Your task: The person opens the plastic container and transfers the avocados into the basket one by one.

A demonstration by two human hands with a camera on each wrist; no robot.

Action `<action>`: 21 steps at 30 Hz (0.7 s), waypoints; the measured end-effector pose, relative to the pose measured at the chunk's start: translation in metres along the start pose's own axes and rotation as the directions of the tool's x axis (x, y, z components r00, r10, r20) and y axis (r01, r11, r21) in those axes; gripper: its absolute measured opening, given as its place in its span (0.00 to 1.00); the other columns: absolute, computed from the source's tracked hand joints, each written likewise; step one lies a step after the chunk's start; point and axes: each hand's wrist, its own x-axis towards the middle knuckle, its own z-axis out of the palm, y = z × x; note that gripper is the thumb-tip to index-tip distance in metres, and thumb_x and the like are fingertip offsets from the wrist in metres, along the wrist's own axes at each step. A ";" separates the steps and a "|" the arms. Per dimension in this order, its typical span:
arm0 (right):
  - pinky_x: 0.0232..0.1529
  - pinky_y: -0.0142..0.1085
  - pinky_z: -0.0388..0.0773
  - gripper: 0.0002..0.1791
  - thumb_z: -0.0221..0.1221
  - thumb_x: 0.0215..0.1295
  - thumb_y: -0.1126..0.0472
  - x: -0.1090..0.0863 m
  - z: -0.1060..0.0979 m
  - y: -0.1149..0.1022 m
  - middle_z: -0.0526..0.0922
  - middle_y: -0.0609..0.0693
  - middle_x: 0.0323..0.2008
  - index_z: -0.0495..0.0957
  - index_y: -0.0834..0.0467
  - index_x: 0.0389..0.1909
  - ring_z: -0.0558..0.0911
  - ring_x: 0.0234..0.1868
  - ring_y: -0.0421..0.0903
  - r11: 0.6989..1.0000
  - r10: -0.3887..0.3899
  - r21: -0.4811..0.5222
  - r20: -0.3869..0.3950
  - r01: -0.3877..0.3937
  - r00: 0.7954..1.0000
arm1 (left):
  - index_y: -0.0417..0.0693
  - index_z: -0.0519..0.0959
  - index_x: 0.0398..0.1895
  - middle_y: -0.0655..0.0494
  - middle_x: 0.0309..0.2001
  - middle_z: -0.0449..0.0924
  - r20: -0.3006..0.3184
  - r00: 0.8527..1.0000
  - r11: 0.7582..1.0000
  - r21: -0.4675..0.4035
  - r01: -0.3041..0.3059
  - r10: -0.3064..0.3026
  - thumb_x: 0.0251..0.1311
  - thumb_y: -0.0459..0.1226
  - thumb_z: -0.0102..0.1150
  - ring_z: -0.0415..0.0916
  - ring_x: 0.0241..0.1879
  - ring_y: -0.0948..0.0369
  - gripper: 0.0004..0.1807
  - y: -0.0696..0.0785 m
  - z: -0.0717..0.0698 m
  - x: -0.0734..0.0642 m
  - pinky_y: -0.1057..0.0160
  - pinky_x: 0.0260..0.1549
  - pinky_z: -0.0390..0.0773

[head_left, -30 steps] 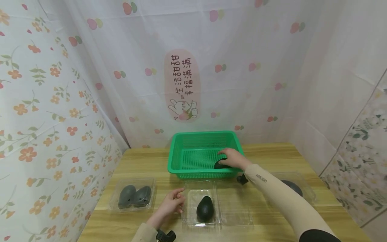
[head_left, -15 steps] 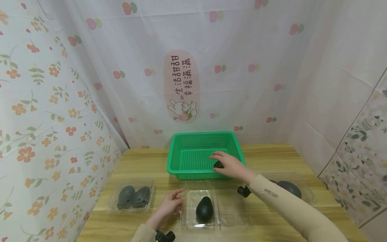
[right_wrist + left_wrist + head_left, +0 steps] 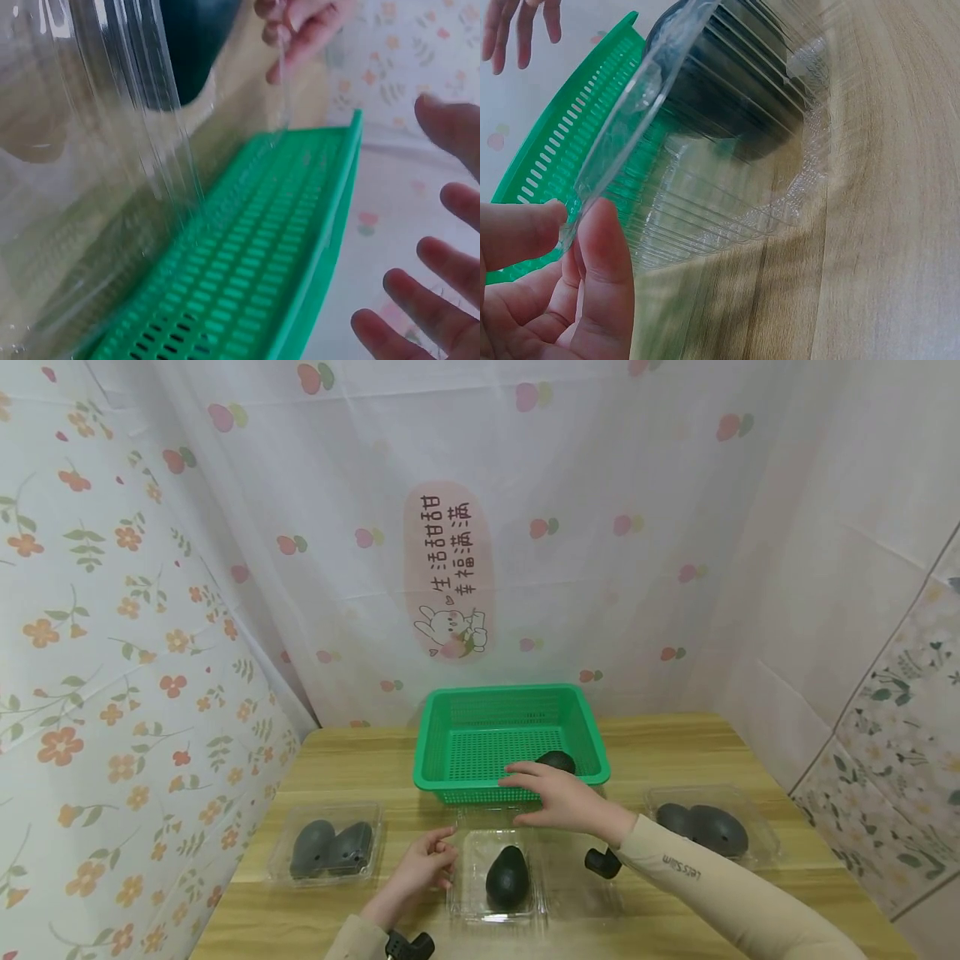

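Note:
With thumb and forefinger my left hand (image 3: 429,864) pinches the left rim of an open clear plastic clamshell box (image 3: 727,202). One dark green avocado (image 3: 507,878) lies in that box. Its lid (image 3: 583,885) is spread flat to the right. My right hand (image 3: 562,800) hovers over the front rim of the green basket (image 3: 431,727), fingers spread and holding nothing. Behind this hand a second avocado (image 3: 557,761) sits in the basket's front right part, partly hidden by the hand. The right wrist view shows the right fingers (image 3: 427,300) apart from the basket.
A closed clear box (image 3: 279,864) with two avocados stands on the left of the wooden table (image 3: 645,743). Another closed box (image 3: 765,835), also with two avocados, stands on the right. A patterned curtain (image 3: 630,593) hangs behind the basket.
My right hand has come off the avocado in the basket and drawn back toward me, past the front rim. The left hand stays at the box. More of the right-hand box shows.

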 end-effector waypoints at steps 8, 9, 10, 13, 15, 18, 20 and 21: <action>0.53 0.42 0.77 0.35 0.70 0.53 0.44 -0.004 0.012 -0.013 0.70 0.51 0.65 0.75 0.50 0.62 0.73 0.61 0.49 0.997 -0.078 -0.002 0.065 0.078 0.995 | 0.22 0.56 0.66 0.53 0.35 0.69 0.000 1.000 1.000 -0.005 0.004 -0.004 0.65 0.27 0.52 0.71 0.30 0.62 0.29 0.001 0.001 -0.001 0.70 0.19 0.78; 0.55 0.42 0.76 0.35 0.69 0.53 0.43 -0.004 0.014 -0.014 0.70 0.50 0.65 0.74 0.50 0.62 0.72 0.62 0.48 0.997 -0.077 -0.003 0.080 0.077 0.994 | 0.22 0.57 0.66 0.53 0.35 0.69 0.000 1.000 1.000 -0.005 0.005 -0.005 0.65 0.27 0.52 0.71 0.30 0.61 0.29 0.001 0.001 -0.001 0.70 0.19 0.78; 0.56 0.42 0.76 0.36 0.69 0.53 0.42 -0.005 0.016 -0.015 0.70 0.50 0.65 0.74 0.49 0.62 0.71 0.63 0.48 0.997 -0.072 0.001 0.096 0.073 0.993 | 0.22 0.57 0.66 0.53 0.35 0.69 -0.001 1.000 1.000 -0.004 0.006 -0.006 0.65 0.28 0.52 0.72 0.30 0.61 0.29 0.000 0.001 -0.001 0.70 0.19 0.78; 0.57 0.41 0.75 0.36 0.68 0.53 0.41 -0.006 0.022 -0.017 0.69 0.49 0.65 0.74 0.48 0.63 0.70 0.64 0.47 0.998 -0.064 0.011 0.134 0.063 0.989 | 0.22 0.57 0.66 0.53 0.35 0.69 -0.005 1.000 1.000 -0.004 0.007 -0.007 0.65 0.28 0.52 0.72 0.30 0.61 0.29 0.000 0.001 0.000 0.70 0.19 0.78; 0.57 0.40 0.74 0.35 0.69 0.53 0.41 -0.007 0.027 -0.018 0.70 0.49 0.65 0.74 0.48 0.62 0.71 0.63 0.47 0.998 -0.066 0.018 0.152 0.063 0.986 | 0.23 0.57 0.66 0.53 0.35 0.69 -0.008 1.000 1.000 -0.005 0.009 -0.009 0.66 0.28 0.52 0.72 0.30 0.61 0.29 -0.001 0.001 0.000 0.70 0.19 0.78; 0.58 0.40 0.74 0.35 0.69 0.53 0.41 -0.009 0.036 -0.015 0.70 0.49 0.65 0.75 0.49 0.62 0.71 0.63 0.47 0.996 -0.084 0.028 0.169 0.080 0.982 | 0.23 0.57 0.67 0.53 0.35 0.70 -0.008 1.000 1.000 -0.005 0.013 -0.013 0.66 0.28 0.52 0.72 0.30 0.62 0.29 -0.001 0.001 0.000 0.70 0.19 0.78; 0.59 0.40 0.73 0.35 0.69 0.53 0.41 -0.011 0.041 -0.013 0.70 0.49 0.65 0.75 0.49 0.62 0.71 0.63 0.47 0.995 -0.098 0.035 0.184 0.093 0.978 | 0.23 0.57 0.67 0.53 0.35 0.70 -0.005 1.000 1.000 -0.006 0.015 -0.015 0.66 0.28 0.52 0.72 0.30 0.62 0.29 -0.001 0.001 0.000 0.70 0.19 0.78; 0.59 0.40 0.73 0.36 0.69 0.53 0.41 -0.012 0.043 -0.011 0.70 0.49 0.65 0.75 0.49 0.62 0.71 0.63 0.47 0.994 -0.104 0.037 0.192 0.099 0.976 | 0.23 0.57 0.67 0.53 0.35 0.70 -0.004 1.000 1.000 -0.005 0.014 -0.014 0.66 0.28 0.52 0.72 0.30 0.62 0.30 -0.002 0.001 0.000 0.70 0.19 0.78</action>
